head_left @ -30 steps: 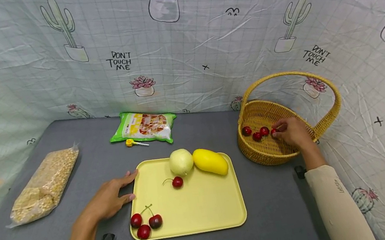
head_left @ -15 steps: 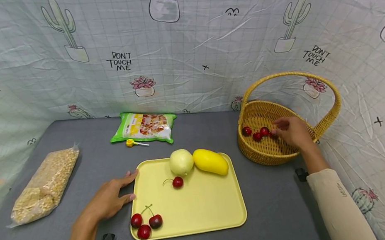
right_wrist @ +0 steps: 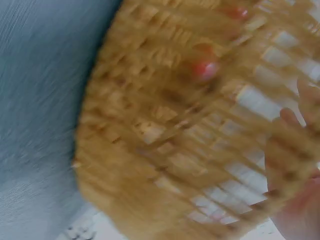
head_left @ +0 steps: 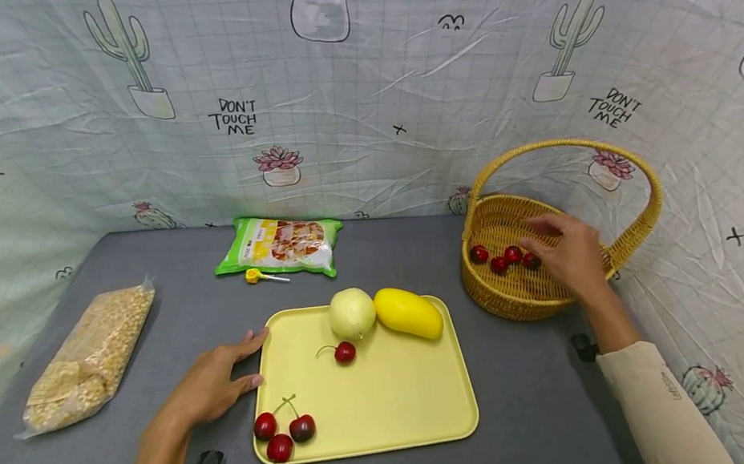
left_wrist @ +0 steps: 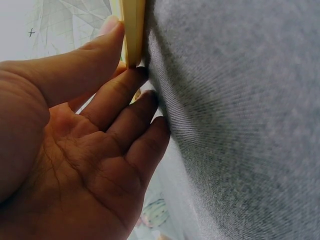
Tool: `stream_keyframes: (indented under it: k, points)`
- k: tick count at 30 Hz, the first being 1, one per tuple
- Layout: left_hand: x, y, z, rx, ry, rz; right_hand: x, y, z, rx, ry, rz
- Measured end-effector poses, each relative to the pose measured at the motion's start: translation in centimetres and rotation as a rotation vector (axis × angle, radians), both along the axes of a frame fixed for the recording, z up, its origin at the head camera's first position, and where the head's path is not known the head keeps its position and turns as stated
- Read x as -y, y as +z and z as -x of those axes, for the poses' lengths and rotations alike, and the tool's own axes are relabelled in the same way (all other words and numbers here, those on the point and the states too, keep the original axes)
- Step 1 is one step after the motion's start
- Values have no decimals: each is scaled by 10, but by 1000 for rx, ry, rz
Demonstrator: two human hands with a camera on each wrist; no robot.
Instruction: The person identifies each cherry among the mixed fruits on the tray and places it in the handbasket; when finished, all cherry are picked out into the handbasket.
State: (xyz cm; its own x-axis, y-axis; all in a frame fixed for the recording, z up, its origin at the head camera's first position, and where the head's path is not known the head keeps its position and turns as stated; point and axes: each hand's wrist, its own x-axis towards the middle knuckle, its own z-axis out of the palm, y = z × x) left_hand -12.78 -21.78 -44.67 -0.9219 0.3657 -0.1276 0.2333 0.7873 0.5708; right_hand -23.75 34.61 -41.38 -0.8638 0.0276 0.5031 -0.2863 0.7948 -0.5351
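Note:
My left hand [head_left: 209,383] touches the left rim of a yellow tray [head_left: 405,397] with thumb and forefinger spread. In the left wrist view its fingers are loosely extended beside the tray edge. My right hand [head_left: 573,249] hovers at the right side of a wicker basket [head_left: 516,308], fingers parted and holding nothing. Several cherries [head_left: 513,254] lie inside the basket. The right wrist view shows the woven wall [right_wrist: 110,120], blurred, partly covering the hand. On the tray are more cherries [head_left: 302,428], a pale green round fruit [head_left: 352,314] and a yellow mango-like fruit [head_left: 408,313].
A clear bag of corn kernels [head_left: 88,358] lies at the left. Toward the back wall are a green-and-white food packet [head_left: 282,244] and a yellow lollipop [head_left: 255,276]. The basket's tall handle [head_left: 551,144] arches over it. Printed cloth [head_left: 352,105] closes off the back and sides.
My right hand has let go of a cherry, which now rests with the others in the basket, and drawn slightly back with fingers spread. The left hand has stayed on the tray.

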Motion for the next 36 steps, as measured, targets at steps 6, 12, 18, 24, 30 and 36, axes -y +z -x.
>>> stream_keyframes:
  k: [6,12,18,24,30,36]
  points:
    - [-1,1,0,9,5,-5,31,15,-16,-111,54,-6]
    - [-1,2,0,15,11,-2,62,27,-33,-177,163,-4]
    - [-1,1,0,8,6,-1,91,34,-49,-202,283,-25]
    - [-1,1,-1,6,2,-6,115,35,-64,-173,366,-48]
    - [-1,1,-1,4,3,-8,140,33,-80,-93,441,-56]
    - [0,0,0,9,6,-5,163,28,-92,-40,510,-64]
